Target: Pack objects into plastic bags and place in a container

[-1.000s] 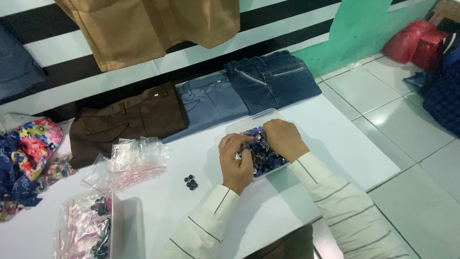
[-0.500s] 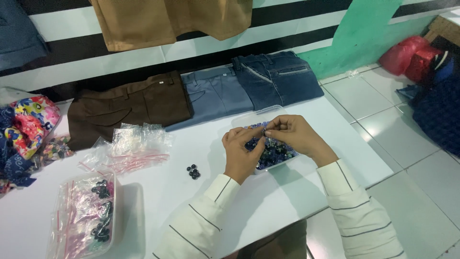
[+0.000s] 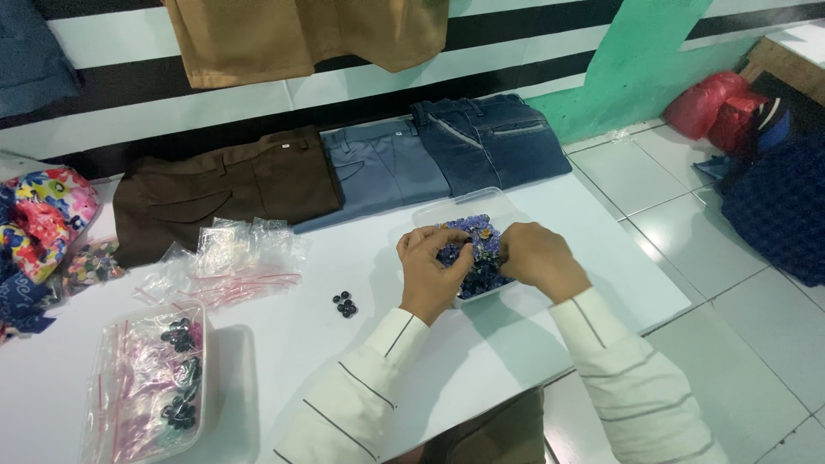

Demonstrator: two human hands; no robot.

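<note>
My left hand [image 3: 431,273] and my right hand [image 3: 533,258] meet over a clear plastic tray [image 3: 447,206] filled with small blue buttons [image 3: 471,232]. Fingertips of both hands pinch among the buttons at the tray's middle; what each holds is too small to tell. A little heap of black buttons [image 3: 345,304] lies on the white table [image 3: 284,344] just left of my left hand.
Clear zip bags [image 3: 232,258] lie left of centre. A plastic tub [image 3: 150,387] with bagged black buttons stands at front left. Folded brown [image 3: 223,185], grey-blue [image 3: 382,163] and dark blue trousers [image 3: 494,142] line the back. Colourful cloth [image 3: 39,219] lies at far left.
Both hands stay at the button tray, fingers shifting among the buttons. My view has shifted so the table sits lower and further right.
</note>
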